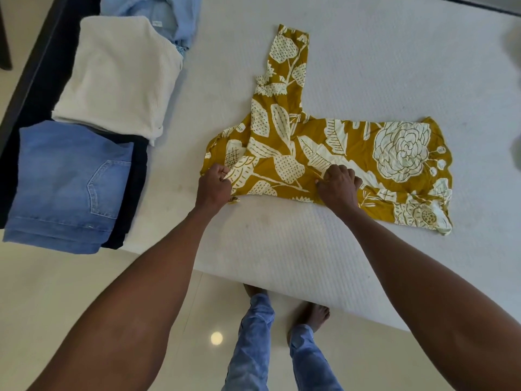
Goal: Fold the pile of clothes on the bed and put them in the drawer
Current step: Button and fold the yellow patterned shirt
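Both hands, left hand (pixel 214 183) and right hand (pixel 338 183), pinch the mustard-yellow floral cotton top (pixel 324 153) at its near edge; fold evenly, sleeve beyond tucked in first.

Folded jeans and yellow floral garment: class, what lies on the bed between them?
Only bare white mattress separates the folded jeans from the floral garment, per the head view.

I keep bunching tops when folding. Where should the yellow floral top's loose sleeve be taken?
Probably at the cuff end of the sleeve, from the far side: it lies flat and straight, pointing away, while the left hand and right hand pinch the near edge.
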The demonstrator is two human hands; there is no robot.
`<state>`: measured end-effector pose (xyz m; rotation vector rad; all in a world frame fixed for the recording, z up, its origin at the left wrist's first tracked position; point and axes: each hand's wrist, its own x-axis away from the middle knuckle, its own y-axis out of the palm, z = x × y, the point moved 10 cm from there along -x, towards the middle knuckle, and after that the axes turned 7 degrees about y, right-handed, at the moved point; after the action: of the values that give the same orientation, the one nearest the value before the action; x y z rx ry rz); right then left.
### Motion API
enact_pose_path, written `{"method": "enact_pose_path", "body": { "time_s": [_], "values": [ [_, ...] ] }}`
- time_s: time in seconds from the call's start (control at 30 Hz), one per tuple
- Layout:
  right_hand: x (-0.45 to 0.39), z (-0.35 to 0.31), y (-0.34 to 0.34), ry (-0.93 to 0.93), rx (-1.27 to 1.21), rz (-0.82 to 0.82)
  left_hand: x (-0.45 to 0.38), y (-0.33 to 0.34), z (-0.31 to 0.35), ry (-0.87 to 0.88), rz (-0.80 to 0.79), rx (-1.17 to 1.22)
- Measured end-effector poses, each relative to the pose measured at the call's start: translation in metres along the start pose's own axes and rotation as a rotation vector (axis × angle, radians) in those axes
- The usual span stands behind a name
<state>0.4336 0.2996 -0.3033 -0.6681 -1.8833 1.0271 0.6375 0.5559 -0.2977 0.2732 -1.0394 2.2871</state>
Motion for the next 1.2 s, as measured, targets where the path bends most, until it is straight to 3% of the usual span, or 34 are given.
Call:
{"method": "enact_pose_path", "body": {
  "time_s": [0.17,0.3,0.37,0.5,0.57,0.73,0.9,0.97,1.07,1.13,1.2],
  "values": [
    [0.008,0.023,0.002,-0.042,0.143,-0.05,0.008,-0.007,-0.017,-0.141,0.01,-0.217],
    [0.02,0.029,-0.016,-0.099,0.224,0.178,0.005,0.002,0.004,-0.038,0.028,-0.129],
    [0.029,0.02,-0.014,-0.202,0.244,0.197,0.004,0.006,0.014,0.019,0.043,-0.106],
    [0.049,0.015,0.011,-0.421,0.328,0.164,0.009,0.002,0.014,0.063,0.147,-0.404],
    [0.054,0.026,0.022,-0.412,0.355,0.143,0.015,-0.003,0.005,0.016,0.176,-0.454],
    [0.061,0.049,0.029,-0.348,0.379,0.136,0.025,0.006,-0.005,0.039,0.058,-0.582],
    [0.057,0.064,0.019,-0.262,0.257,0.097,0.031,0.012,0.003,0.078,0.114,-0.732],
    [0.057,0.069,0.013,-0.239,0.288,0.138,0.037,0.02,0.02,0.153,0.167,-0.789],
    [0.058,0.078,0.013,-0.231,0.282,0.135,0.047,0.049,0.055,0.405,0.189,-0.832],
    [0.059,0.089,0.011,-0.207,0.259,0.138,0.059,0.081,0.079,0.614,0.13,-0.825],
    [0.058,0.108,0.004,-0.14,0.241,0.149,0.069,0.113,0.089,0.709,0.028,-0.818]
  ]
}}
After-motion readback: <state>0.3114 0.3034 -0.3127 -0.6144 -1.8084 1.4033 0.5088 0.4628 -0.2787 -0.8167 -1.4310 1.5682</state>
